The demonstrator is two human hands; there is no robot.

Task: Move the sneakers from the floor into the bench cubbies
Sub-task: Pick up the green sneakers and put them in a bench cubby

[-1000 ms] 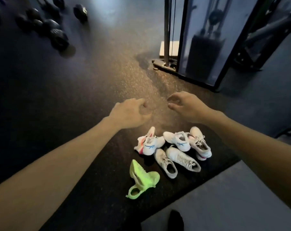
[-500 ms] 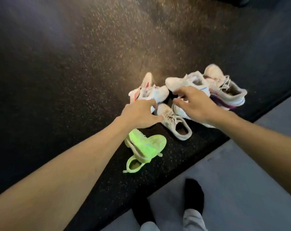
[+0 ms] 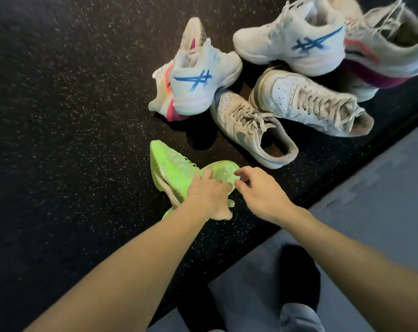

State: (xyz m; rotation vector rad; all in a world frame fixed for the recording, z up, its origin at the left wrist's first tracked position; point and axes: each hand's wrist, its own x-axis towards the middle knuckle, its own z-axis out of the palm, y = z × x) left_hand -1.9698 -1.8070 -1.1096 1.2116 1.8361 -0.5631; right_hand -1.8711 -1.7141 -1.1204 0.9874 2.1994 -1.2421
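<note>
Head view — left hand [image 3: 209,192] seemingly gripping green sneaker [image 3: 176,170]; right hand [image 3: 260,191] loosely curled, empty.

Dim scene, soft overall blur, wide-angle stretching toward the edges

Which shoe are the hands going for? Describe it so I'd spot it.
On the black speckled floor, find the heap of white sneakers. Nearest the person, just apart, lies the neon green sneaker under the left hand: the only non-white shoe.
</note>
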